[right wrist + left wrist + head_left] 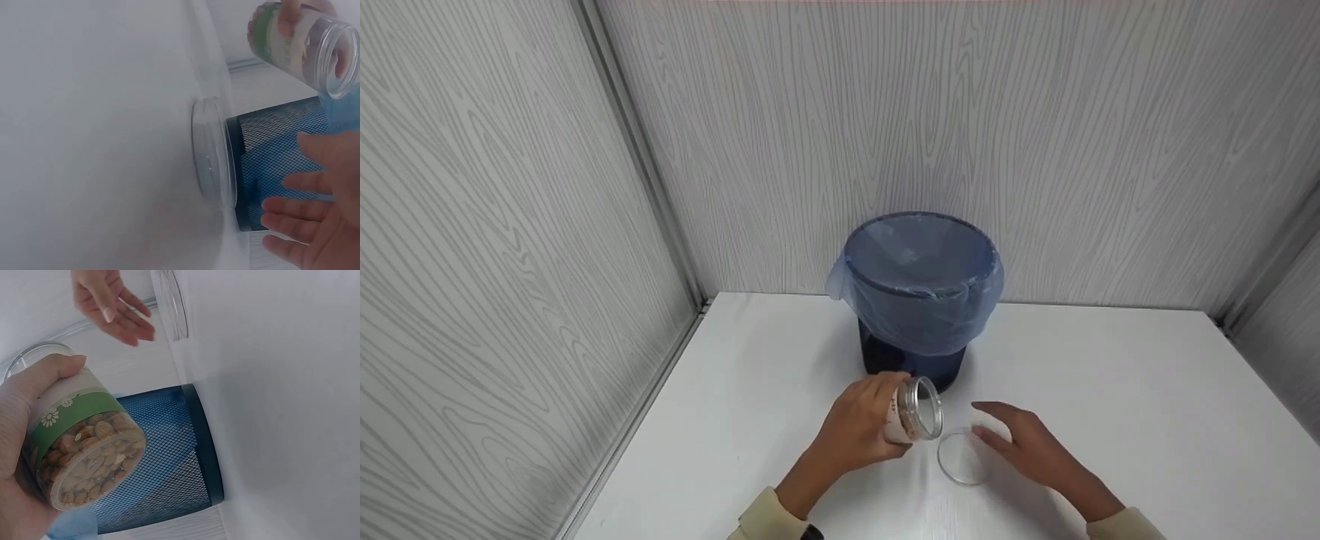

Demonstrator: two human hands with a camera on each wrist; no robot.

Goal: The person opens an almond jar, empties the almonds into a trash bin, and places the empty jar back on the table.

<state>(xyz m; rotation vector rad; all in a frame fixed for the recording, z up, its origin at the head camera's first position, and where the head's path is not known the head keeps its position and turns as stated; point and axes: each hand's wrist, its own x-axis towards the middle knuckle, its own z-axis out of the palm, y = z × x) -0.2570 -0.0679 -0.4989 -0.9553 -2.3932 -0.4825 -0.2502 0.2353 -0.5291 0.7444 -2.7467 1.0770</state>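
Observation:
My left hand [859, 424] grips a clear jar [84, 433] with a white and green flower label and almonds in its lower part. The jar is tilted, its uncovered mouth [928, 409] facing right toward my other hand. On the white table lies a clear round lid [962, 457], seen edge-on in the right wrist view. My right hand [1031, 450] hovers over the lid's right side, fingers spread and holding nothing. In the left wrist view that same hand [109, 309] shows empty fingers pointing past the jar.
A dark mesh bin [163, 455] with a blue plastic bag [922, 322] folded over its rim stands on the table [1080, 375], just beyond my hands. Grey wood-patterned panels [1072, 150] rise behind the table and along both sides.

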